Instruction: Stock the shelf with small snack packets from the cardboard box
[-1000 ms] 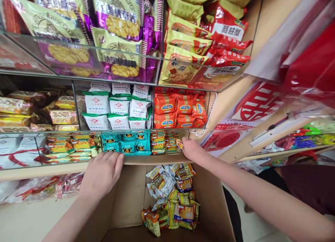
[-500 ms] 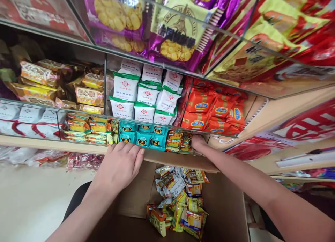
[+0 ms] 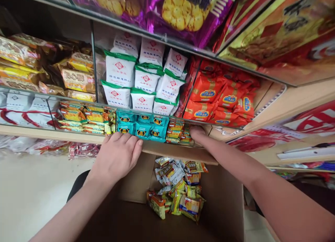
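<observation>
My left hand has its fingers curled over the front edge of the lowest shelf, where the flap of an open cardboard box meets it. Teal packets stand right behind those fingers. Further right, my right hand reaches into the bottom compartment beside small orange-and-green packets; its fingers are hidden there. Loose wrapped snacks, mostly yellow and silver, lie in a heap inside the box below my hands.
Above are white-and-green packets, red packets and brown-yellow packets. A clear shelf lip with purple cookie bags overhangs them. Glass dividers separate the compartments. Pale floor shows at left.
The view has tilted and come closer to the shelves, so the upper bags slide out of the top. Both hands keep about the same places at the bottom shelf.
</observation>
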A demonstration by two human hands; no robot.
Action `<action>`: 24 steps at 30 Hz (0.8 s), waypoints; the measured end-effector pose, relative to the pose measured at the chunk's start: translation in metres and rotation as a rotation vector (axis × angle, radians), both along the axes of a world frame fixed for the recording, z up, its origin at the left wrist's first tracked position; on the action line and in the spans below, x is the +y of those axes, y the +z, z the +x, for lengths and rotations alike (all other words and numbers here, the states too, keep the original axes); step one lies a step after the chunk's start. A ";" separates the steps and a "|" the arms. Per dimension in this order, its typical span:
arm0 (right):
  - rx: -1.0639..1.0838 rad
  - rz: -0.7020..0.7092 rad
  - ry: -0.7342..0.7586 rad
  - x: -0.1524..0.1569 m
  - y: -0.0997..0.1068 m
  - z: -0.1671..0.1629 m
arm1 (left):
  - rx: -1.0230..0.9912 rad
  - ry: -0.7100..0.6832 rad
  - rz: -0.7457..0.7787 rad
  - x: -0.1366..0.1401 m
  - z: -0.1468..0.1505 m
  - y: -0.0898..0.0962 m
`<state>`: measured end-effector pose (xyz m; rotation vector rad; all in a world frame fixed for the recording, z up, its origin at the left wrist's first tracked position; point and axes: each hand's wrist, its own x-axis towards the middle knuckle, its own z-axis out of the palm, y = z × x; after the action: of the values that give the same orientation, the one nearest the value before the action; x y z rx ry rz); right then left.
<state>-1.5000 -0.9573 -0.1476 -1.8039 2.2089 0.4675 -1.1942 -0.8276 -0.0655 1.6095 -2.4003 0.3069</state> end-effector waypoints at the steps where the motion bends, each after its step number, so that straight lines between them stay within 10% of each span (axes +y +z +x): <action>1: 0.001 -0.001 0.010 0.001 0.004 -0.001 | -0.010 0.009 -0.006 0.000 -0.001 0.000; 11: -0.085 -0.006 0.177 0.042 0.064 -0.007 | -0.110 0.054 -0.040 0.002 -0.009 0.006; 17: -0.477 -0.152 0.425 0.150 0.134 0.007 | -0.146 0.063 -0.036 0.004 -0.011 0.006; 20: -0.764 0.113 0.471 0.207 0.109 0.015 | -0.159 0.068 -0.045 0.002 -0.011 0.005; 24: -0.347 0.175 0.378 0.248 0.032 0.028 | -0.159 0.057 -0.045 0.001 -0.010 0.005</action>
<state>-1.4723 -0.7098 -0.1159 -2.0302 1.5582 0.3695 -1.2039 -0.8263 -0.0606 1.6942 -2.4451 0.5141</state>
